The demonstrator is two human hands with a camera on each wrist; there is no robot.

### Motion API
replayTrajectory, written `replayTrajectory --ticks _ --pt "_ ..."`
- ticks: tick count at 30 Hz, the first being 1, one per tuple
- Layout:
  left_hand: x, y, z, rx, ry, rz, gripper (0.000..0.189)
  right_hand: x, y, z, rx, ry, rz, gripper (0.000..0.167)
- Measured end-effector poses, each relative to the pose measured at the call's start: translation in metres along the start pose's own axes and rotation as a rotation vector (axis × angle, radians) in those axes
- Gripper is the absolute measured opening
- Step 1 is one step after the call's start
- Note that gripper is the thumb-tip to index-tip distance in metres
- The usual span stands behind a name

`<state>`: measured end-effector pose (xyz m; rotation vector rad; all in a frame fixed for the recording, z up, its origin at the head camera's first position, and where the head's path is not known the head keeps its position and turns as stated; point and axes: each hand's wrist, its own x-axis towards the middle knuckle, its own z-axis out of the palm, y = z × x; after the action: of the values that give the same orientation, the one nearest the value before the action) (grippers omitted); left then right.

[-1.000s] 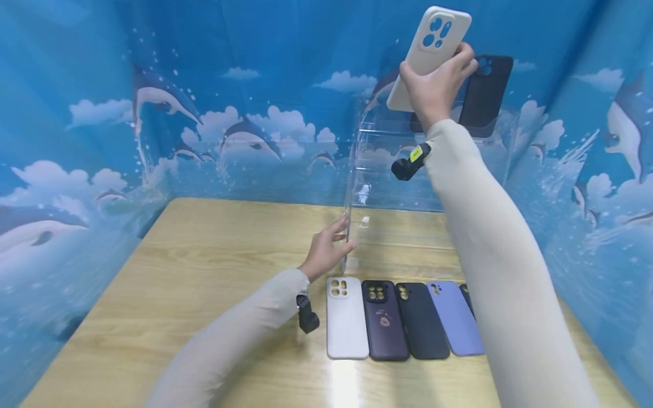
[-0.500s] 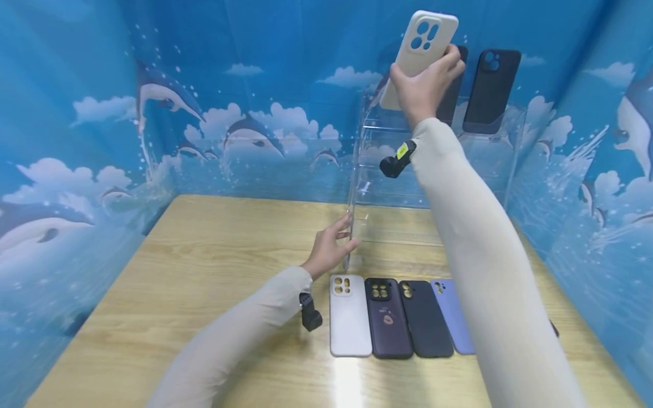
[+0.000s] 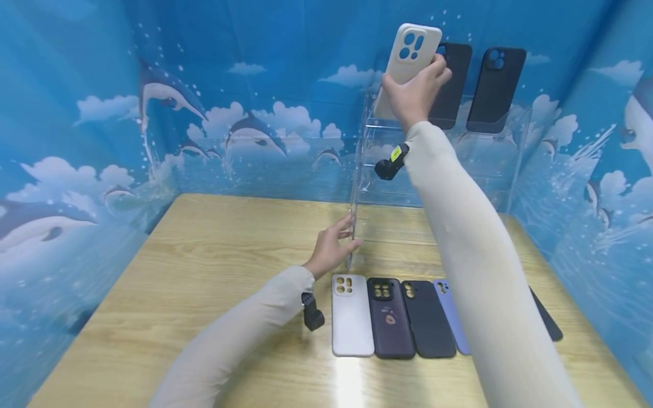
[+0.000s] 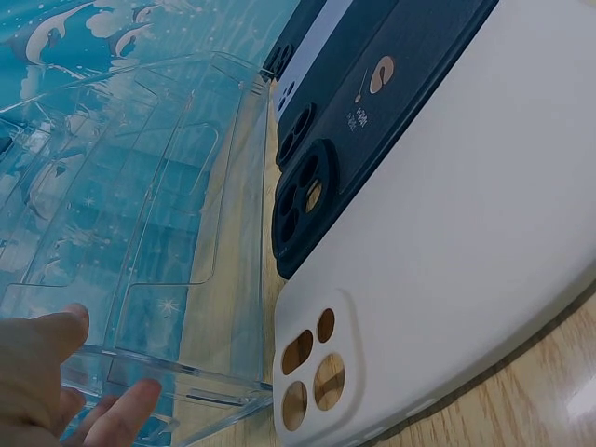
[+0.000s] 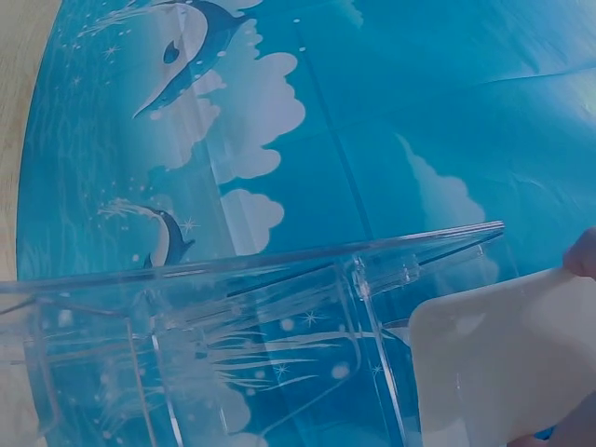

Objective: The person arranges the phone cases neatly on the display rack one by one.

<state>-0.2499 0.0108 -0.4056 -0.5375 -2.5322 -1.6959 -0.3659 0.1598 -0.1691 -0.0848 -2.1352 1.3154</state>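
Observation:
My right hand (image 3: 415, 93) grips a white phone case (image 3: 410, 56) across its width, at the left end of the top tier of a clear acrylic display rack (image 3: 393, 184). In the right wrist view the lower end of the white case (image 5: 494, 358) overlaps the rack's upper edge. Two black phone cases, a nearer one (image 3: 454, 85) and one further right (image 3: 496, 90), lean upright on that same tier. Down at the table, my left hand (image 3: 331, 249) pinches the rack's left side panel between thumb and fingers. The left wrist view shows its fingertips (image 4: 135, 410) at the clear panel edge.
A row of phone cases lies before the rack: a white one (image 3: 353, 317), a dark purple one (image 3: 391, 328), a black one (image 3: 428, 320) and a lavender one (image 3: 451, 317), partly under the right sleeve. Another dark case (image 3: 548, 320) shows beyond the sleeve. Dolphin-print curtain surrounds the wooden table (image 3: 229, 243).
The right hand has moved left and down with the white case, bringing it to the rack's top tier. Both leaning black cases show more now. The left hand stays on the side panel.

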Motion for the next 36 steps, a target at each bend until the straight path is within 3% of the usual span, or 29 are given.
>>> replayTrajectory --ticks 19,25,32,36 --pt "0.0 -0.001 0.001 -0.013 0.004 -0.007 0.069 -0.004 0.001 0.01 -0.13 -0.047 -0.008 0.086" --pt "0.0 -0.001 0.001 -0.011 0.0 0.001 0.068 -0.003 0.001 0.013 -0.205 -0.072 0.044 0.086" --pt "-0.001 0.0 0.001 -0.012 0.001 0.005 0.067 -0.004 0.0 0.01 -0.256 -0.091 0.038 0.077" --pt "-0.001 -0.001 0.001 -0.006 0.005 -0.002 0.068 -0.005 -0.001 0.004 -0.275 -0.107 0.034 0.081"
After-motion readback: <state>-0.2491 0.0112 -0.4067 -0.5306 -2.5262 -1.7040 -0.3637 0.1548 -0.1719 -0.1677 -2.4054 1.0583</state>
